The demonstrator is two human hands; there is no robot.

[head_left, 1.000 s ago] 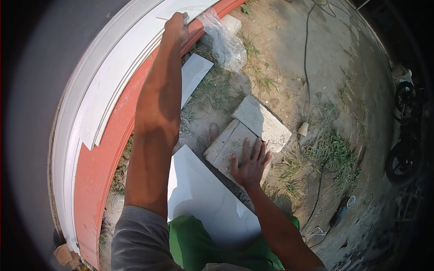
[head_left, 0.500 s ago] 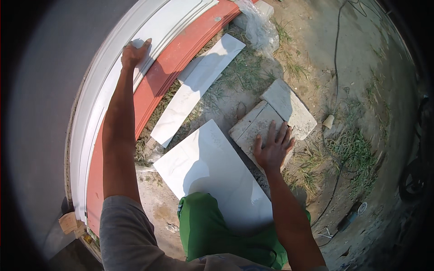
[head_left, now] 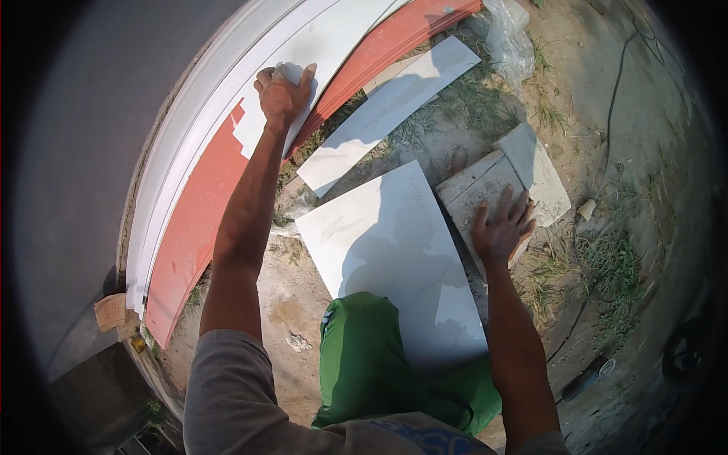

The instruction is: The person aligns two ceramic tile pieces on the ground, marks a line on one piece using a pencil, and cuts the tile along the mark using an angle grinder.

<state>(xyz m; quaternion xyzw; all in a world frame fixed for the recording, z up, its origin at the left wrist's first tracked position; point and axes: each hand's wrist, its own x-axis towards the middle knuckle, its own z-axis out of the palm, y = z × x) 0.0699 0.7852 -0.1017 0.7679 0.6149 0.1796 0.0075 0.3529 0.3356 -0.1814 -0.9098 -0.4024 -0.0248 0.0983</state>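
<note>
My left hand [head_left: 284,95] has its fingers bent on a white strip panel [head_left: 330,38] with a stepped end, lying over red strips [head_left: 193,208] along a long curving-looking stack at the upper left. My right hand [head_left: 504,227] rests open, fingers spread, on pale, dusty concrete slabs [head_left: 538,167]. Between my arms a large white marbled tile [head_left: 383,216] lies on the ground, partly under my green-clad legs [head_left: 364,349]. A narrow marbled offcut [head_left: 394,106] lies above it, beside the red strips.
Crumpled clear plastic [head_left: 508,45] sits at the top. A black cable [head_left: 610,121] runs over dirt and grass on the right, near an angle grinder [head_left: 584,379] and a dark wheel [head_left: 686,353]. Cardboard [head_left: 110,311] lies at the left. A grey paved surface [head_left: 83,152] borders the stack.
My left hand has shifted on the white strip, and that strip's stepped end now lies farther forward, baring more red beneath. The view has turned. My right hand stays on the slabs.
</note>
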